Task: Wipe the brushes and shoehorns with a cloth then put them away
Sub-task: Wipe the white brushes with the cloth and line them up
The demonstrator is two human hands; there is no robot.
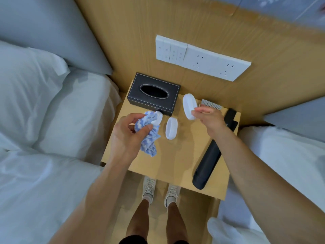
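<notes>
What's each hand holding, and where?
Left hand: blue-white cloth, bunched around a white piece. Right hand: white brush, fingers at its near end.

Wooden nightstand [168, 166] between two white beds [44, 120], wood-panelled wall [193, 23].

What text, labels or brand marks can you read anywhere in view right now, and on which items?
None can be read.
Black shoehorn: a faint pale mark near the right hand, too small and blurred to read.
Wall switch and socket panel: only tiny symbols, illegible.
Tissue box, white brush, cloth in the left hand: no lettering visible.
</notes>
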